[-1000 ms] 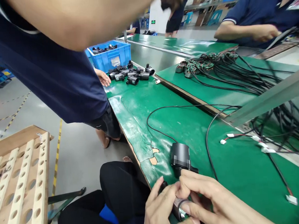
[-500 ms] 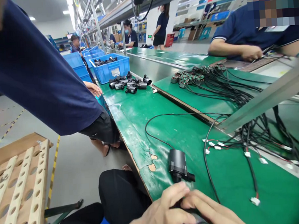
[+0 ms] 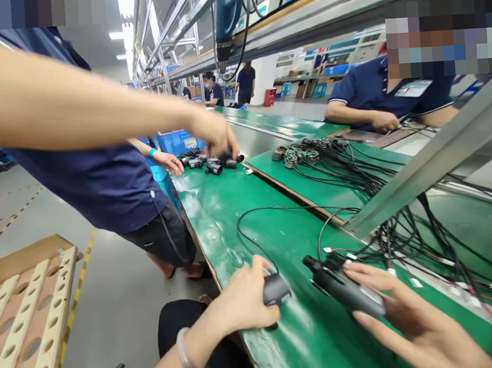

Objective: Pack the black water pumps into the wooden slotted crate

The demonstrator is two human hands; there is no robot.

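Near the table edge, my left hand (image 3: 239,301) has its fingers and thumb around a small black pump (image 3: 276,289) with a thin cable (image 3: 253,233) that runs back across the green mat. Motion blurs that hand somewhat. My right hand (image 3: 412,312) grips a second black pump (image 3: 344,286) between thumb and fingers, tilted above the mat, its narrow nozzle pointing up and left. The two pumps are apart from each other. Part of the left pump is hidden behind my fingers.
A co-worker's hand (image 3: 213,127) reaches into a pile of black pumps (image 3: 214,168) by a blue crate (image 3: 176,139). Bundled black cables (image 3: 362,179) with white connectors lie to the right under a slanted metal bar (image 3: 427,156). A power screwdriver (image 3: 225,24) hangs above.
My hands were together at the bottom edge; now they are apart, the left on the cabled pump and the right holding another. The co-worker's arm has swung out over the pile.
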